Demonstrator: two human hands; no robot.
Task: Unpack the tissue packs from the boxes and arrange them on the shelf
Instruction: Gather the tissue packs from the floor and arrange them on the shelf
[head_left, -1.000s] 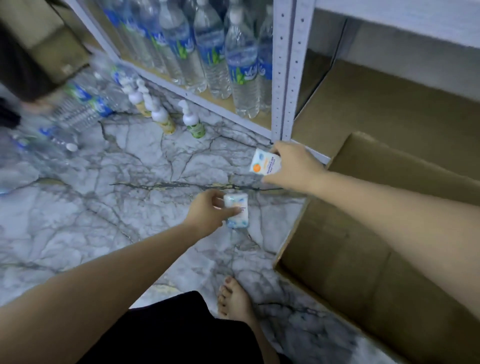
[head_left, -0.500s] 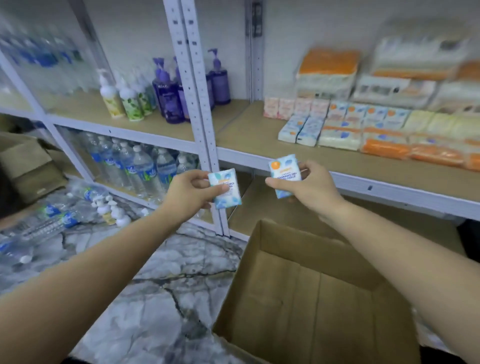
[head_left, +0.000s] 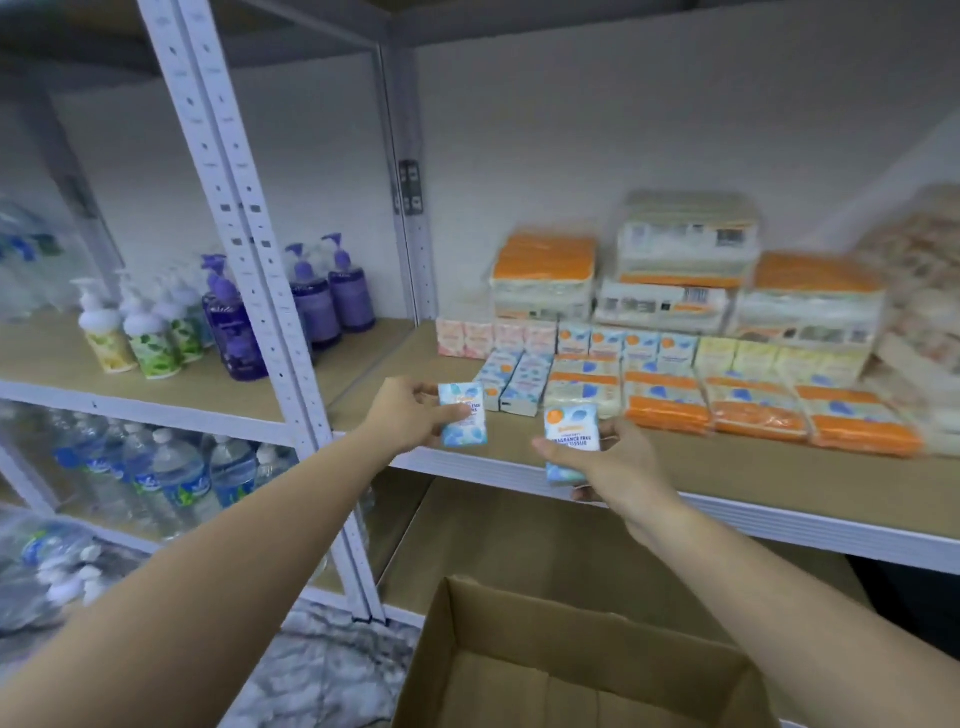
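A white wall stands behind a big metal rack (head_left: 244, 218) with wooden boards. The middle shelf (head_left: 727, 467) on the right holds many tissue packs. Big wrapped bundles (head_left: 685, 265) sit at the back. Flat orange packs (head_left: 758, 410) lie in front of them, and a row of small packs (head_left: 613, 338) stands between. Two small blue packs (head_left: 514, 382) lie near the front edge, with bare board to their left. On the left shelf are purple soap bottles (head_left: 322, 296) and white pump bottles (head_left: 130, 332). Water bottles (head_left: 171, 478) fill the shelf below. An open box (head_left: 582, 670) sits on the floor, under the arms.

The left hand (head_left: 410, 413) pinches a small blue pack (head_left: 462, 414), thumb on its front, just over the shelf edge. The right hand (head_left: 618, 462) grips a second pack (head_left: 570, 441) with an orange dot, just in front of the shelf edge.

I think this is the putting-away step. Next, each pack should go down beside the two blue ones, standing straight in line. The hands must set them down softly, so the row does not tip over.
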